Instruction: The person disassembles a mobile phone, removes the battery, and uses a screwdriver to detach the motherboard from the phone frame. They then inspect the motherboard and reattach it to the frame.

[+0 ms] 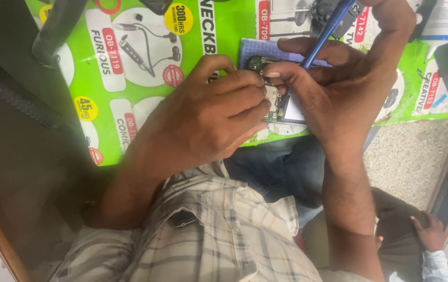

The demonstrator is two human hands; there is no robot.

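While the right hand [339, 89] is pinching a blue tool [324, 32] between thumb and fingers, its shaft is slanting up and away toward the top edge, where its upper end is being cut off by the frame. The tip is coming down at an opened phone [281, 107], but the exact contact point is being covered by the fingertips and cannot be made out. The left hand [208, 120] is curling closed over the phone's left side, its fingertips [255, 86] pressing on the green circuit board [258, 63] that is showing at the top end. Most of the phone is being hidden under both hands; only the board, a pale patch and a dark rim are peeking out between them. The phone is resting on a blue cloth [258, 49], itself lying on a bright green printed mat [145, 68] that is covering the work surface. A dark strap-like object [57, 28] is lying blurred across the mat's upper left corner and is hard to identify. Nearer the camera, a checked shirt [208, 235] and blue jeans [281, 167] are filling the lower middle. Beyond the mat's right edge, a speckled floor [407, 156] is showing, and another person's hand [430, 232] in a light sleeve is sitting at the lower right, partly cut off.
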